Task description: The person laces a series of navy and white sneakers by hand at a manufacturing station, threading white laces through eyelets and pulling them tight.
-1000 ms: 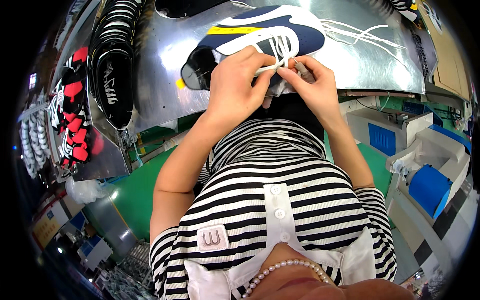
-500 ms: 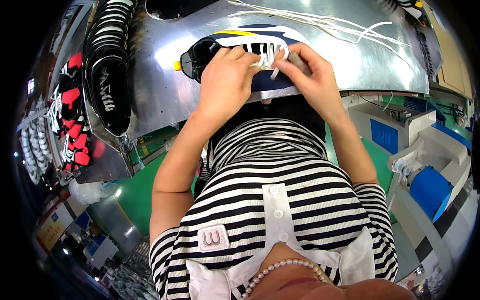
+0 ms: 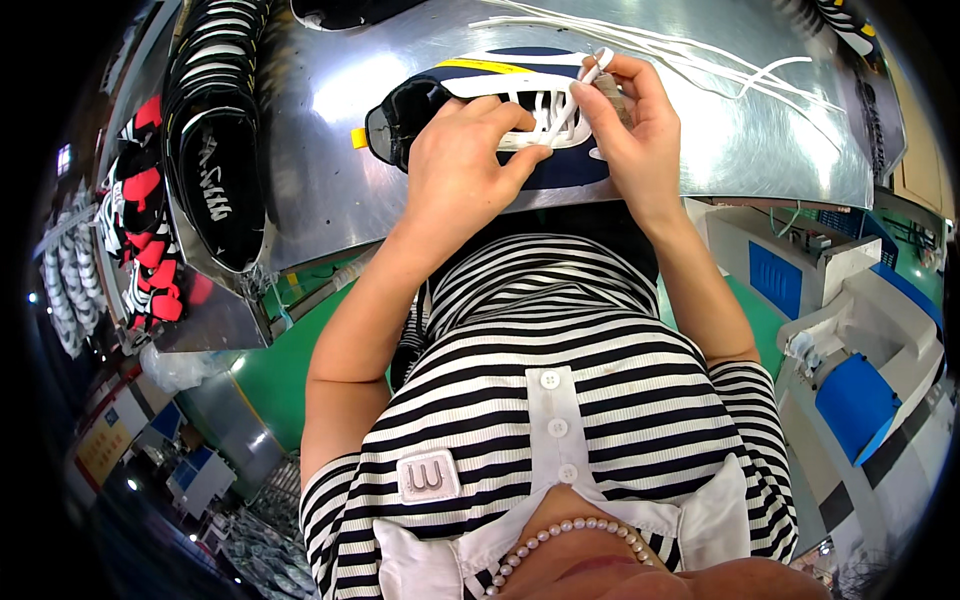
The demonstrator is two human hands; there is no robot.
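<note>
A navy and white shoe (image 3: pixel 560 174) with a yellow stripe lies sideways on the metal table, its black-lined opening to the left. White lacing (image 3: pixel 553 118) crosses its front. My left hand (image 3: pixel 458 155) grips the shoe by its opening, with index finger and thumb on either side of the lacing. Between the thumb and fingers of my right hand (image 3: pixel 640 125) is the white shoelace (image 3: pixel 601 58), pinched above the toe end. A brownish-grey wrap (image 3: pixel 612 98) shows at a finger of that hand. The fingertips inside the shoe are hidden.
Several loose white laces (image 3: pixel 690 50) lie across the back of the metal table (image 3: pixel 330 190). A row of black and white shoes (image 3: pixel 215 190) stands along the left, with red and black shoe parts (image 3: pixel 147 240) beyond. Grey-and-blue machinery (image 3: pixel 860 400) stands at the right, below table level.
My right hand has moved right and away from me, drawing the shoelace toward the toe end. My left thumb has come down along the near side of the lacing. The shoe has shifted slightly right.
</note>
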